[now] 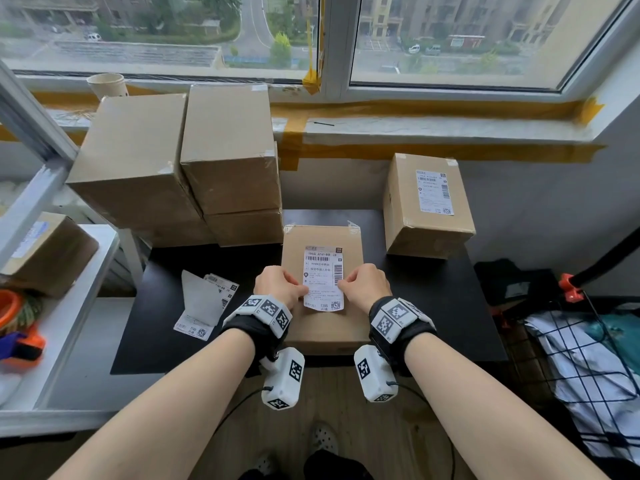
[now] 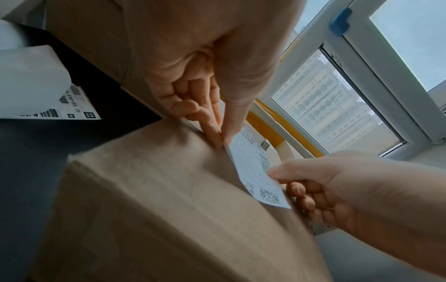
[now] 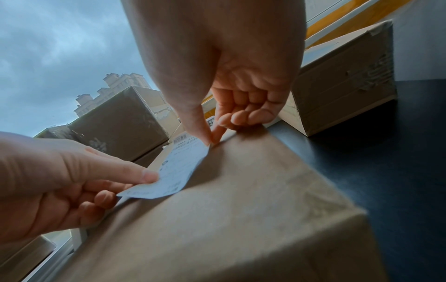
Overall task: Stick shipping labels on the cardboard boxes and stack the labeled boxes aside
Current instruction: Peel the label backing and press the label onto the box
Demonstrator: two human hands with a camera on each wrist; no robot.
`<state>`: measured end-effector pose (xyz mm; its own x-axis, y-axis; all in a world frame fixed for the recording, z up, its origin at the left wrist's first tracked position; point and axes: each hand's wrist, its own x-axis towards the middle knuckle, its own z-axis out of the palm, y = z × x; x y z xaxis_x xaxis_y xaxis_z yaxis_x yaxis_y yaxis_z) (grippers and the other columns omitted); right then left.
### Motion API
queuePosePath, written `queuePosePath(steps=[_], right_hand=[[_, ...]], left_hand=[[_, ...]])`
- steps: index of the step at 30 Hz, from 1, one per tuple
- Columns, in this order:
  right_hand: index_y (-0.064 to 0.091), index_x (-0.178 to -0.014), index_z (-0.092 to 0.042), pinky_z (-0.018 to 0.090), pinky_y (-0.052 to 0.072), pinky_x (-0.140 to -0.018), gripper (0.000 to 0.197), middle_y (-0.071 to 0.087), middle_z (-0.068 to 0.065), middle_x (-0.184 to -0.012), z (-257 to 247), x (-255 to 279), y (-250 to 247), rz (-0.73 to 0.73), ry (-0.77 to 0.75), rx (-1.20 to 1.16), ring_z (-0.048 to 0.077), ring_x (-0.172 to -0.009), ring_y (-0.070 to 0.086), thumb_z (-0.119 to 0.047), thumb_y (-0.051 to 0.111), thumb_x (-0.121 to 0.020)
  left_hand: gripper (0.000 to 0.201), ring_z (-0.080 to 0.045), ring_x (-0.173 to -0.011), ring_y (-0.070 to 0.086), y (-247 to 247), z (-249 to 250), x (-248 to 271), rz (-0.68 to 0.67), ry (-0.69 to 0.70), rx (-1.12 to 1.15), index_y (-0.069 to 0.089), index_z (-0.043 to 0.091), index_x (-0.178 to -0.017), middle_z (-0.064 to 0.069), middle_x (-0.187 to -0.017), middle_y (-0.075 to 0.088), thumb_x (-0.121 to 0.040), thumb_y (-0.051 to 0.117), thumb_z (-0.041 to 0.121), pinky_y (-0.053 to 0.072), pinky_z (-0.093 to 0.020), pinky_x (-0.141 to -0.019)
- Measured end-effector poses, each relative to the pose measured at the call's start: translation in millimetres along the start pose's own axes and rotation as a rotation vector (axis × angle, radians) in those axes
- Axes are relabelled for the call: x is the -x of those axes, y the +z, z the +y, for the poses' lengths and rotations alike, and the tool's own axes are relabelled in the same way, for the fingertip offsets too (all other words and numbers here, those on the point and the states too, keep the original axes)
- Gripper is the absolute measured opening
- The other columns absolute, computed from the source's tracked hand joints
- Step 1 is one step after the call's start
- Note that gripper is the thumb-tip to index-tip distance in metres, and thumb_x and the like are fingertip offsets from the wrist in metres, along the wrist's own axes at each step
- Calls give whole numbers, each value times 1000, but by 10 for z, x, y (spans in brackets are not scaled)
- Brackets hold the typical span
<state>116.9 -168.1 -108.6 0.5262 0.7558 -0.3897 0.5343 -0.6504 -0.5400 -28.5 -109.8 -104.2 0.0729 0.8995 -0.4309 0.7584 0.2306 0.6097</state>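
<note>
A flat cardboard box lies on the black table in front of me. A white shipping label is over its top, its near end lifted off the cardboard. My left hand pinches the label's left edge between thumb and forefinger. My right hand pinches the right edge the same way. A labeled box stands at the table's far right.
Several unlabeled boxes are stacked at the back left below the window sill. Loose labels and backing paper lie on the table's left. A white shelf stands at the left, a wire basket at the right.
</note>
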Motion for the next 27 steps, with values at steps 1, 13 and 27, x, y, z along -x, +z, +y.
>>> queuePosePath(steps=[1, 13, 27], right_hand=[[71, -83, -13, 32, 54, -75, 17, 70, 7, -95, -8, 3, -6, -2, 1, 9, 26, -89, 65, -28, 64, -83], [68, -92, -14, 30, 49, -72, 27, 69, 6, -101, 2, 12, -19, 21, -1, 126, 29, -93, 64, -37, 61, -83], [5, -152, -19, 33, -1, -120, 56, -2, -6, -160, 18, -246, 66, -85, -549, 524, 9, -147, -4, -39, 21, -101]], left_hand=[[25, -18, -77, 61, -7, 10, 4, -4, 2, -14, 57, 19, -60, -2, -81, 67, -70, 80, 22, 44, -26, -66], [22, -17, -74, 65, -62, -43, -59, -56, 57, -55, 63, 16, -70, 1, -72, 68, -71, 78, 32, 49, -26, -67], [55, -14, -147, -8, 177, -3, -305, -118, 758, -809, -3, 14, -151, 0, -160, -7, -102, 14, 33, -5, -41, -119]])
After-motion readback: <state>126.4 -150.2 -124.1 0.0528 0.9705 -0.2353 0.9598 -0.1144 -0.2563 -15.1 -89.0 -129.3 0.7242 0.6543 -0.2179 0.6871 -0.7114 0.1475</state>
